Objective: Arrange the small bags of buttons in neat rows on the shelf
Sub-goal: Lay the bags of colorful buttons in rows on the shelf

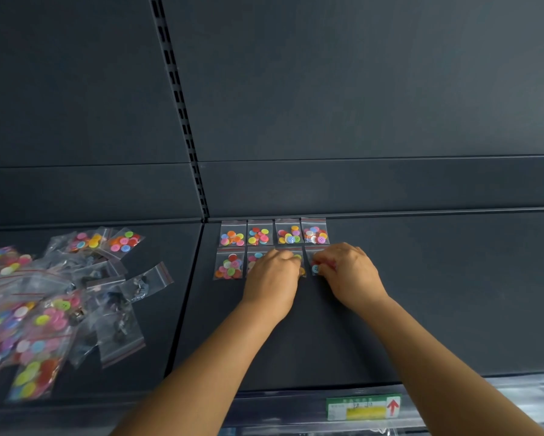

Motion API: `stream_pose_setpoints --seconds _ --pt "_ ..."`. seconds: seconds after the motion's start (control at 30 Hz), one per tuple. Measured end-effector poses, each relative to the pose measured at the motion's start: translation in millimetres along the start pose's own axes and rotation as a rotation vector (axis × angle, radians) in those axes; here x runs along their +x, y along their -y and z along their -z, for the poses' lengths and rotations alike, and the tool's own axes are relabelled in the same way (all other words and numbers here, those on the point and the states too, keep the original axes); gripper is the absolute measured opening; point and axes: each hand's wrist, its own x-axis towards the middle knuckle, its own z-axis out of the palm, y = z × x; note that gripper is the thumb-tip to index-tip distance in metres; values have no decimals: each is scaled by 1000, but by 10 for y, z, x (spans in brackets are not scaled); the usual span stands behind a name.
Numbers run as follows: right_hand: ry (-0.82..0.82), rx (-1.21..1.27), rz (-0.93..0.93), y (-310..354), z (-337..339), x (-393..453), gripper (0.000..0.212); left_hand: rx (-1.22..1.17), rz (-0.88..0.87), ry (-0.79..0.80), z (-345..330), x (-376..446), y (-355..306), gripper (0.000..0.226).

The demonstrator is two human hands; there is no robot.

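Small clear zip bags of coloured buttons lie in two rows on the dark shelf. The back row holds several bags side by side against the back wall. In the front row, the leftmost bag lies free. My left hand rests on the second and third front bags, mostly covering them. My right hand pinches the fourth front bag at its right end, fingers closed on it; only the bag's left edge shows.
A loose heap of button bags covers the left shelf section, some with colourful buttons, some with dark ones. A slotted upright divides the two sections. A green and yellow price label sits on the shelf's front rail.
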Motion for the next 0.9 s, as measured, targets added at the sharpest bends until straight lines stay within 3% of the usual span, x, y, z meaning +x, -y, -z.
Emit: stream_pose_setpoints --seconds 0.4,0.53,0.73,0.9 --pt "35 -60 2 41 24 12 20 2 8 26 22 22 -14 29" --pt "23 -96 -2 121 37 -15 19 -23 14 28 108 -32 4 39" --pt "67 -142 83 475 0 -25 48 16 57 -23 380 -227 270 52" --pt "109 -138 190 919 -147 34 51 44 93 -60 656 -457 682 54"
